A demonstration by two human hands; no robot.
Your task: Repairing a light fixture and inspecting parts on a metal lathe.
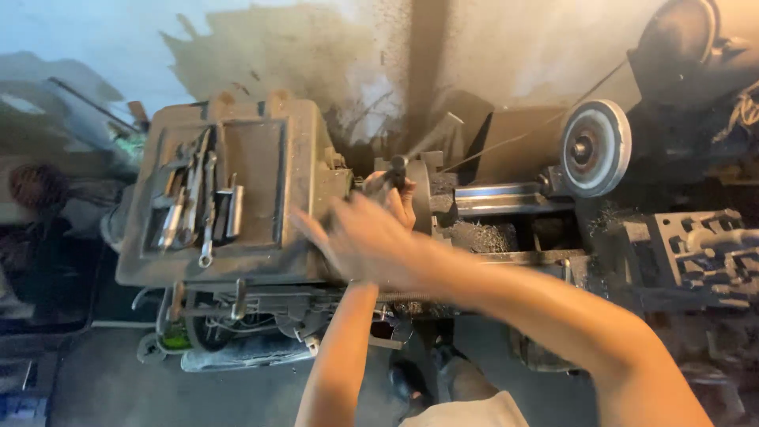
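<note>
We look down on a metal lathe (237, 190) from above, its grimy headstock filling the left half of the view. Our left hand (393, 198) reaches up from the bottom edge and closes around a dark chuck key (399, 168) standing in the chuck (423, 198) at the headstock's right end. The key's handle blurs upward and to the right, so its long axis runs roughly away from us, across the lathe's own left-to-right line. Our right hand (364, 241) crosses in front from the lower right, blurred, fingers spread and holding nothing, lying just nearer to us than the left hand, over the headstock's right front corner; we cannot tell whether it touches the casting. The left hand is the one on the key. On the headstock's top, near its left edge, a shallow tray (265, 182) holds spanners (194, 198). A grinding wheel (594, 148) sits well apart, toward the right rear.
</note>
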